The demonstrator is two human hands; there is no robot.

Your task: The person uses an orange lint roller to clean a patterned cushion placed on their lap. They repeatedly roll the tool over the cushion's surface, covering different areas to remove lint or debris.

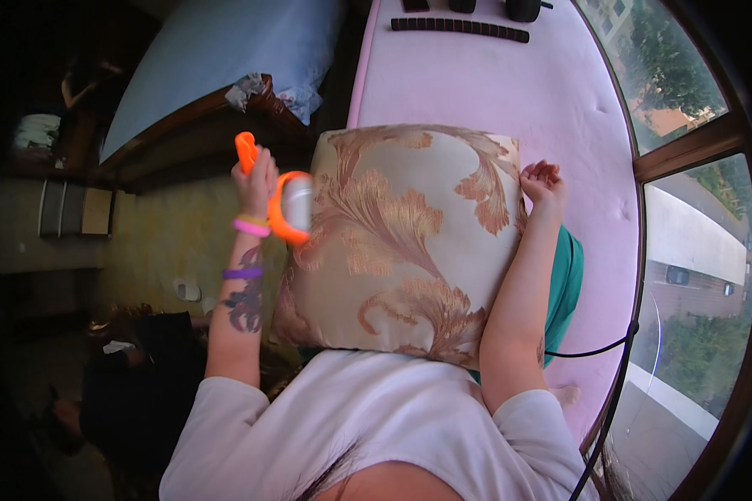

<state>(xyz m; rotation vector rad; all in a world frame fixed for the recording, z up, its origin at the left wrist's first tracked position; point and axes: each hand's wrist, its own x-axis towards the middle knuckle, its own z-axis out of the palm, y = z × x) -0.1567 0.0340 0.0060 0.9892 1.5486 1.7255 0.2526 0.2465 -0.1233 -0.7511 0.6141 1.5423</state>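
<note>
A plump square cushion (393, 242), beige with a bronze leaf pattern, lies across my lap. In my left hand (256, 179), whose fingers are closed round the handle, is an orange-handled roller (297, 209) that looks like a lint roller. Its pale, blurred roll is at the cushion's left edge. Beside the upper right edge of the cushion is my right hand (545, 182), loosely curled with its fingers a little apart and nothing visible in it. My right forearm runs along that side of the cushion.
Pink bedding (443, 83) extends ahead and right, bearing a black foam-covered bar (459, 31) and dark objects. A wood-framed window (685, 150) is at right, with a black cable (597, 344) nearby. At left are a blue-covered bed (217, 67) and a white slipper (187, 290) on the floor.
</note>
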